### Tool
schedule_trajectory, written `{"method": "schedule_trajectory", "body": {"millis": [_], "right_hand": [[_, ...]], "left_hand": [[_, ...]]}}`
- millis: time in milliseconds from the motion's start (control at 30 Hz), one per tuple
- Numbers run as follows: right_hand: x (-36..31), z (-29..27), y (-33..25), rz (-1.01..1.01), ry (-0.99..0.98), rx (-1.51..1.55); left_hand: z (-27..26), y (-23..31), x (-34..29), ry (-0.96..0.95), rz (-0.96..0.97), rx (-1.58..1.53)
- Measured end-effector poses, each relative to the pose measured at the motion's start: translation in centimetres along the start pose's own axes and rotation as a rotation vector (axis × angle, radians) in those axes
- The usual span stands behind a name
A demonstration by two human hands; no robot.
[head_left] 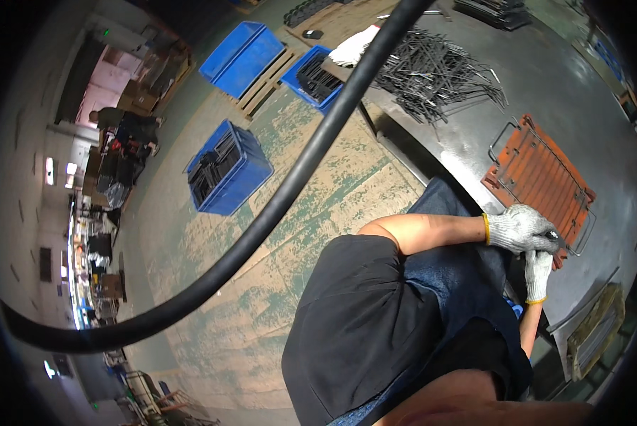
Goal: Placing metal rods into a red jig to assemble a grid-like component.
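My left hand [521,227], in a white knitted glove with a yellow cuff, is closed at the near corner of an orange slatted rack [546,174]. Something small and dark shows at its fingertips, too little of it to name. Just below, touching it, my right hand [538,273] wears a matching glove. Its fingers are bent up against the left hand, and whatever they hold is hidden. The rack lies flat on a grey metal table [474,142]. Thin dark wire loops stick out at its two ends, and dark rods run across its slats.
A heap of thin dark metal strips [439,74] covers the table's far part. Blue crates [244,177] with dark parts stand on the floor. A thick black hose [290,199] crosses the view. Another person [123,121] is far left. A worn board [595,334] sits at lower right.
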State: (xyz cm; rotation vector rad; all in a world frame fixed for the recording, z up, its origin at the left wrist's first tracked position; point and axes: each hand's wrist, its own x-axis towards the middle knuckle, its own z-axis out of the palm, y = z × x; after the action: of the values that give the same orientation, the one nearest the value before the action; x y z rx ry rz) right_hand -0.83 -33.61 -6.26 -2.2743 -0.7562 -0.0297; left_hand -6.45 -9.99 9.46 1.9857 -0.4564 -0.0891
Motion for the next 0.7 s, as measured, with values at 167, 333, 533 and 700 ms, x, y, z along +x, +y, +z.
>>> {"method": "schedule_trajectory", "body": {"millis": [167, 333, 533, 700], "right_hand": [[2.2, -2.0, -3.5, -0.411, 0.041, -0.533], [3.3, -0.8, -3.3, 0.102, -0.103, -0.048], [3.0, 0.2, -2.2, 0.055, -0.075, 0.273], [3.5, -0.2, -4.4, 0.052, -0.082, 0.268]], "left_hand": [[-0.6, -1.0, -0.3, 0.168, -0.057, 0.094], [-0.6, -2.2, -1.2, 0.188, -0.055, 0.159], [-0.7, -2.7, -2.1, 0.161, -0.018, 0.073], [-0.3, -3.6, -2.1, 0.274, 0.029, -0.045]]}}
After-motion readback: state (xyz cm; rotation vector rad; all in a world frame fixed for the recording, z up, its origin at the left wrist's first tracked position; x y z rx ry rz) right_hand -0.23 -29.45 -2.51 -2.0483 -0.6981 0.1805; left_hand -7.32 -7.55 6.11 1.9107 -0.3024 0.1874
